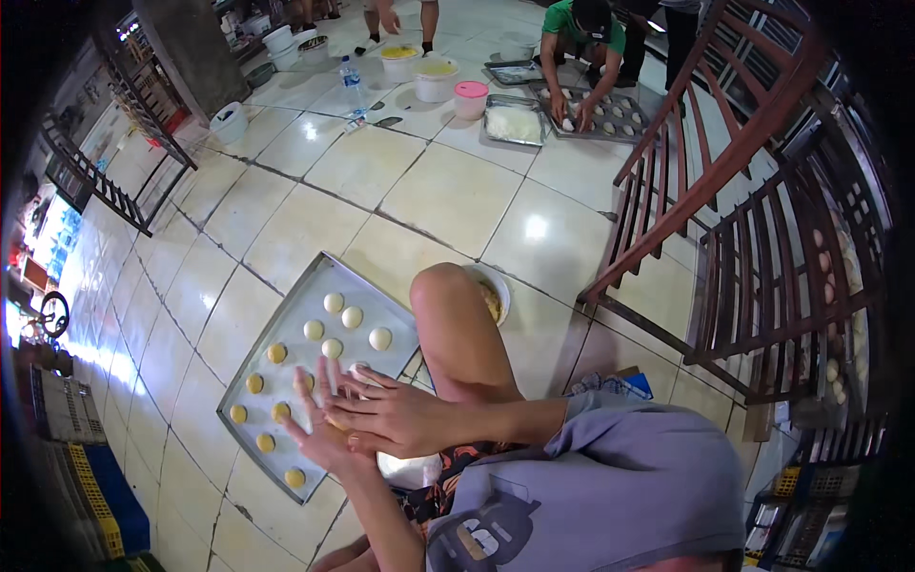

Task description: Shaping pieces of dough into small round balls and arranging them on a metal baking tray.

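My left hand [324,431] is turned palm up, its fingers spread, over the near side of a grey metal tray [376,303]. Across its palm lies my right hand [408,419], palm down with straight fingers. Whatever may be between the palms is hidden. On the tray, several yellow dough balls [254,383] sit toward the left, and several white dough balls [352,316] toward the far right. A whitish lump [358,370] shows by my right fingertips, partly covered. Below my right wrist is a white thing [405,469], mostly hidden, whose kind I cannot tell.
Behind my raised knee stands a bowl [502,286] with yellowish-brown contents. Dark slatted racks [705,181] rise at the right. Farther off, a person in green [583,43] works over a dark tray [624,116], near tubs [436,84] and a water bottle [351,81]. Crates [91,496] stand at the left.
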The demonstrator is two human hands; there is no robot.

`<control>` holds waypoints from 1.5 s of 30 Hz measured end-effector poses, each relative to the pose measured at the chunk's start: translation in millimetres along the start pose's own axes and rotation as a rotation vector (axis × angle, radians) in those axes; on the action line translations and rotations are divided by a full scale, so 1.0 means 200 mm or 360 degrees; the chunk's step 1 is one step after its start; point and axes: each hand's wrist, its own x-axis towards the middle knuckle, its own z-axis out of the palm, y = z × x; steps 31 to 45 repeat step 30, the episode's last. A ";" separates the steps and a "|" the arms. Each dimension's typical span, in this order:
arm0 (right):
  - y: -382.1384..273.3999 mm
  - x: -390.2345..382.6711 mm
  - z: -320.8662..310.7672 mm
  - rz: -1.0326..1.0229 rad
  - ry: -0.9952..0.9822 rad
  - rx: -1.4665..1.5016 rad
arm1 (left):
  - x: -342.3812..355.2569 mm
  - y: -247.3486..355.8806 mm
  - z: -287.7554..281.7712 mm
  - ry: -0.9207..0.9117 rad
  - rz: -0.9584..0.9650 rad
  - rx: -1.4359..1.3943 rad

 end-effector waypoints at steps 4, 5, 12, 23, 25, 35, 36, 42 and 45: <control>-0.06 0.04 0.09 -0.0197 0.0070 0.0534 | 0.06 0.11 -0.09 -0.0052 0.0034 0.0026; -0.07 0.05 0.10 -0.0261 0.0095 0.0706 | 0.07 0.13 -0.11 -0.0072 0.0040 0.0033; 0.01 0.09 0.13 -0.0171 0.0060 0.0257 | 0.04 0.16 -0.11 -0.0017 -0.0006 -0.0036; 0.03 0.07 0.10 -0.0196 0.0007 0.0494 | 0.03 0.08 -0.07 -0.0025 0.0008 -0.0063; 0.01 0.06 0.09 -0.0231 -0.0028 0.0571 | -0.01 0.03 -0.04 0.0021 -0.0106 -0.0072; -0.02 -0.01 -0.03 -0.0176 -0.0105 0.0437 | -0.03 0.10 -0.12 -0.0165 0.0116 -0.0368; -0.02 -0.01 -0.03 -0.0176 -0.0105 0.0437 | -0.03 0.10 -0.12 -0.0165 0.0116 -0.0368; -0.02 -0.01 -0.03 -0.0176 -0.0105 0.0437 | -0.03 0.10 -0.12 -0.0165 0.0116 -0.0368; -0.02 -0.01 -0.03 -0.0176 -0.0105 0.0437 | -0.03 0.10 -0.12 -0.0165 0.0116 -0.0368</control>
